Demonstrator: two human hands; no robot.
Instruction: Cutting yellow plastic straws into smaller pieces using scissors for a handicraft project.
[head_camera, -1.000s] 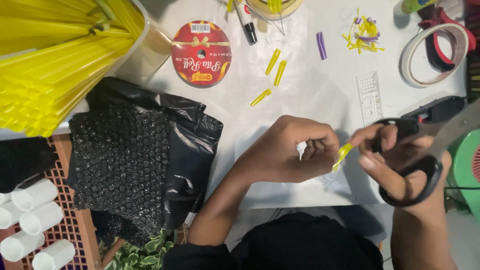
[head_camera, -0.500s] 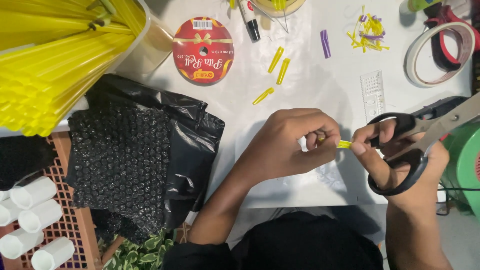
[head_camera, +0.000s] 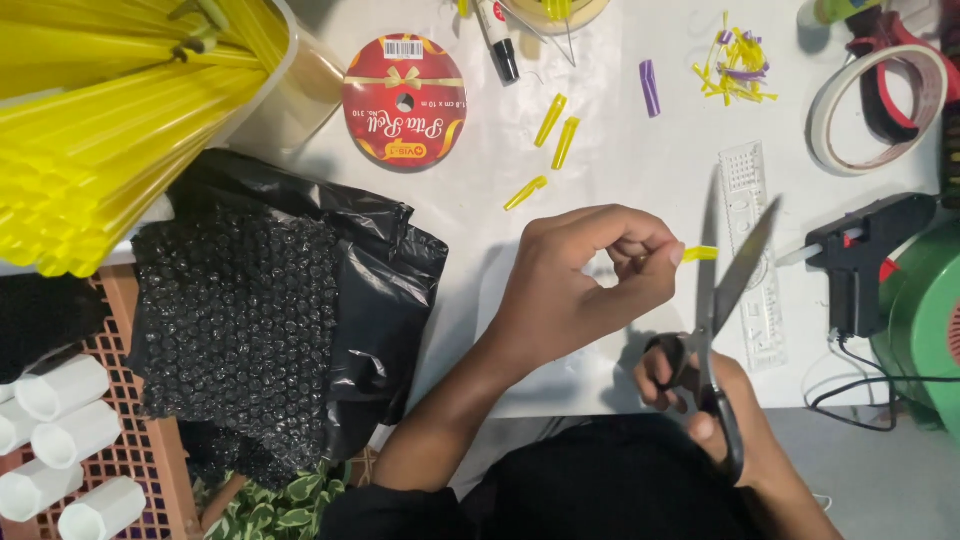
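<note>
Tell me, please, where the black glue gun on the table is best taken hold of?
By its handle: the glue gun lies flat, nozzle pointing left, handle toward the near edge. Come from the near side, minding the cord below.

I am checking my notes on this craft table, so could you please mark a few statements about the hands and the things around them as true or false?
1. The left hand pinches a short yellow straw piece. True.
2. The right hand holds the scissors with blades pointing up. True.
3. The glue gun is in the right hand. False: it lies on the table, to the right of the clear ruler.
4. The ribbon roll is blue. False: it is red.
5. Three cut yellow pieces lie loose beside the ribbon roll. True.
</note>
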